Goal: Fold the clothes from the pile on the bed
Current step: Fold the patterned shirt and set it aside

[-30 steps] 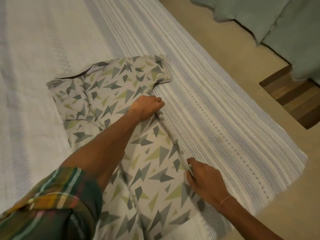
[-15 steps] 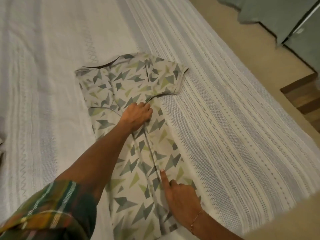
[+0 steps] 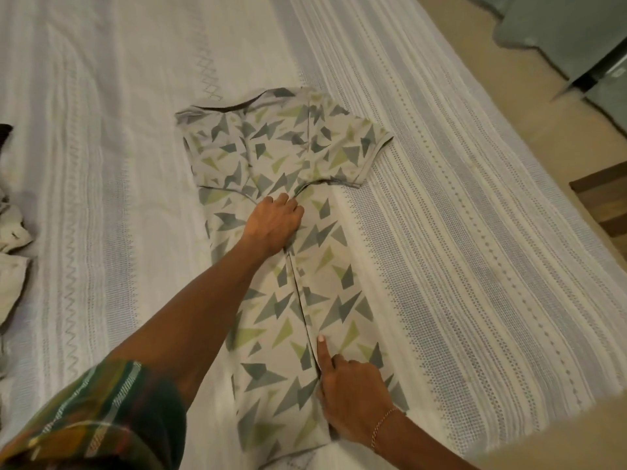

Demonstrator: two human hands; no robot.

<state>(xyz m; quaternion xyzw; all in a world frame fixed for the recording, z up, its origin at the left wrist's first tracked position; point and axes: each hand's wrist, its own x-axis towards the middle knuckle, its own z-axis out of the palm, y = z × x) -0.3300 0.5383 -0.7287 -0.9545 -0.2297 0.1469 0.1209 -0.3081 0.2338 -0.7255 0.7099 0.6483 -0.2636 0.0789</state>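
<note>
A grey shirt (image 3: 325, 300) printed with green and dark triangles lies flat on the white bedspread (image 3: 101, 164), collar at the far end. Both its sides are folded inward and meet along a centre line. My left hand (image 3: 274, 225) rests on the shirt just below the sleeves, its fingers curled down onto the folded edge. Near the hem, my right hand (image 3: 349, 398) lies on the right flap, with its index finger straight along the folded edge and its other fingers bent. The right sleeve (image 3: 359, 154) sticks out toward the striped part of the bedspread.
Crumpled pale clothes (image 3: 13, 239) and a dark item (image 3: 5, 134) lie at the left edge of the bed. The bed's right edge drops to a beige floor (image 3: 529, 106), where a wooden piece (image 3: 604, 205) and grey-green fabric (image 3: 559, 35) are.
Both hands have carried the shirt's right side over to the left, onto its middle. The view has shifted, so the clothes at the left have come into sight.
</note>
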